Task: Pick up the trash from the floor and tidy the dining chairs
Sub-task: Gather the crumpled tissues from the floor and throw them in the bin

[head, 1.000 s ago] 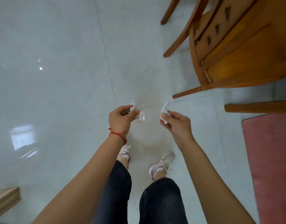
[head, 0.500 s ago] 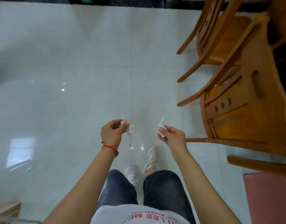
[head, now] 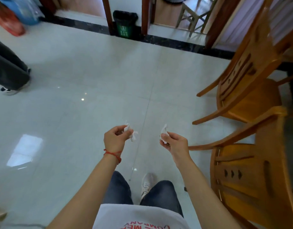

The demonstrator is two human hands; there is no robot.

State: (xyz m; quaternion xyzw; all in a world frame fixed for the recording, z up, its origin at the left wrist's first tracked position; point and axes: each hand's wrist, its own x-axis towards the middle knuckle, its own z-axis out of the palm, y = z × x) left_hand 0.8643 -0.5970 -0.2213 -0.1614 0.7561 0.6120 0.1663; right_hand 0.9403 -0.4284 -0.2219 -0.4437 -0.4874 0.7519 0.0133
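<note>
My left hand [head: 115, 138], with a red string at the wrist, pinches a crumpled white paper scrap [head: 131, 134] in front of me. My right hand [head: 173, 142] pinches a second white paper scrap [head: 164, 130] between thumb and fingers. Both hands hover at waist height over the pale tiled floor. Two wooden dining chairs stand on my right: the near chair [head: 251, 176] beside my right forearm and the far chair [head: 241, 90] beyond it, both with backs turned toward me.
A small green trash bin [head: 125, 23] with a black liner stands by the doorway at the far wall. Another person's dark trouser leg and shoe [head: 8, 73] are at the left edge. Red and blue bags [head: 18, 15] lie far left. Open floor stretches ahead.
My view has risen from the floor toward the room: the doorway, bin and far wall have come into sight. Both hands still hold their scraps, slightly further apart.
</note>
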